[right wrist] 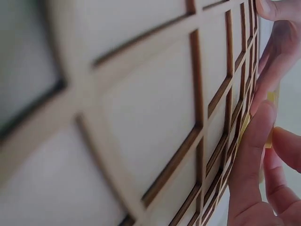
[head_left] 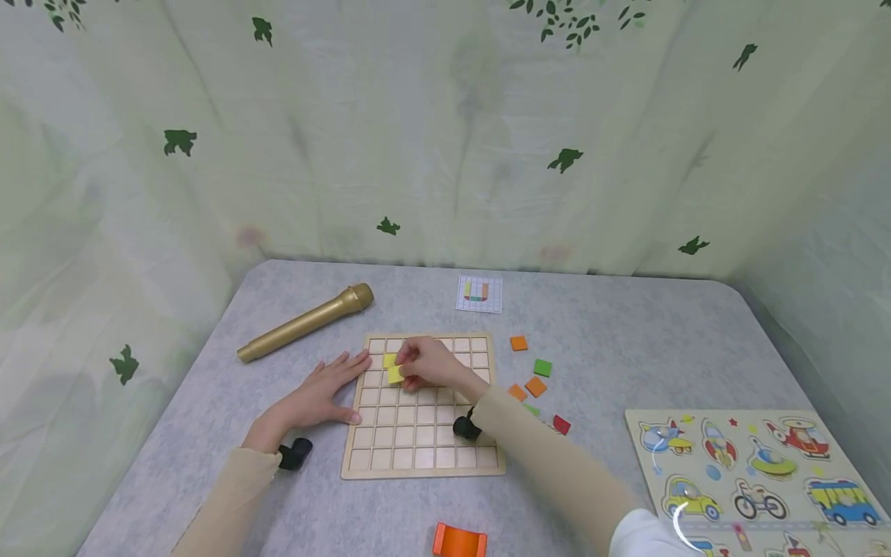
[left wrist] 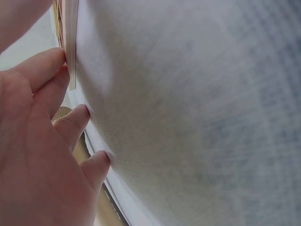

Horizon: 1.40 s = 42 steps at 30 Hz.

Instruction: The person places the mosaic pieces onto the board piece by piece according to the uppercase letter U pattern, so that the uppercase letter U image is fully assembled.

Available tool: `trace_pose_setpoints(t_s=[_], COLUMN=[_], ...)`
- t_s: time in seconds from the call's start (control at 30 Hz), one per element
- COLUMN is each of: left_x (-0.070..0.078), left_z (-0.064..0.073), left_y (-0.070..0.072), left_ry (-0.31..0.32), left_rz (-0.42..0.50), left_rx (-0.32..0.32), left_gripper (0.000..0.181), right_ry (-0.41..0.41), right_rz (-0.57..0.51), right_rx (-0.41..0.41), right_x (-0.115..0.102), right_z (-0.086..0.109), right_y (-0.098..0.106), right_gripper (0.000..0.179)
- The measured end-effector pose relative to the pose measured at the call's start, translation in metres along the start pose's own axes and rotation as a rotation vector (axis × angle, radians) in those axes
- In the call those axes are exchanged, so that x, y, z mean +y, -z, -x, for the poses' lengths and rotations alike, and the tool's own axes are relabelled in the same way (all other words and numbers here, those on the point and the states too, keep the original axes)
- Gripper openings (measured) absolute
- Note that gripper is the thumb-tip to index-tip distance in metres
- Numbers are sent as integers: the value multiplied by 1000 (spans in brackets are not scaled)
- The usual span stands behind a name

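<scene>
A wooden grid board (head_left: 404, 459) lies on the table. One yellow square tile (head_left: 390, 360) sits in a cell near its upper left. Just below that, my right hand (head_left: 431, 362) pinches a second yellow tile (head_left: 395, 375) between thumb and fingers; in the right wrist view this tile (right wrist: 270, 136) shows edge-on between the fingertips. My left hand (head_left: 320, 398) lies with fingers spread at the board's left edge, fingertips and thumb touching the frame. In the left wrist view, the left hand (left wrist: 42, 141) has straight fingers against the board's side and the table.
Loose orange (head_left: 518, 343), green (head_left: 543, 368) and red (head_left: 561, 424) tiles lie right of the board. A small pattern card (head_left: 490, 296) is behind it, a gold microphone (head_left: 306, 322) at left. A picture puzzle board (head_left: 724, 456) and an orange curved block (head_left: 459, 541) lie nearer the front.
</scene>
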<state>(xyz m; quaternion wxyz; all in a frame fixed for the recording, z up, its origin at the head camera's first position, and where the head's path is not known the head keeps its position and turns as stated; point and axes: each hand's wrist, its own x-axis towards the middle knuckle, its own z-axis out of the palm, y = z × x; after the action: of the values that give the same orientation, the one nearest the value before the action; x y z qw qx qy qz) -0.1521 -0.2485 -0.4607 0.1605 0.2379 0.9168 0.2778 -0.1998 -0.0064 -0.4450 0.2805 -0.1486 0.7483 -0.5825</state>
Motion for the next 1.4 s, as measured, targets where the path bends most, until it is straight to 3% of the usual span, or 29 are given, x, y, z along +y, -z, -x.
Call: trace_pose_setpoints(t_s=[0.23, 0.7, 0.9, 1.23, 1.4], left_x=[2, 3, 4, 4, 5], left_z=[2, 2, 2, 1, 1], left_y=[1, 0, 1, 2, 3], left_ry=[-6, -35, -18, -1, -11], left_rz=[8, 17, 12, 12, 12], left_rx=[7, 28, 18, 11, 15], left_gripper=[98, 97, 98, 98, 98], right_ry=[-16, -12, 1, 8, 42], right_rz=[25, 139, 110, -40, 9], right_rx=[45, 90, 79, -35, -56], right_x=[0, -1, -1, 3, 1], right_z=[-7, -6, -4, 6, 19], right_y=[-12, -17, -15, 12, 34], right_gripper=[5, 5, 6, 15, 18])
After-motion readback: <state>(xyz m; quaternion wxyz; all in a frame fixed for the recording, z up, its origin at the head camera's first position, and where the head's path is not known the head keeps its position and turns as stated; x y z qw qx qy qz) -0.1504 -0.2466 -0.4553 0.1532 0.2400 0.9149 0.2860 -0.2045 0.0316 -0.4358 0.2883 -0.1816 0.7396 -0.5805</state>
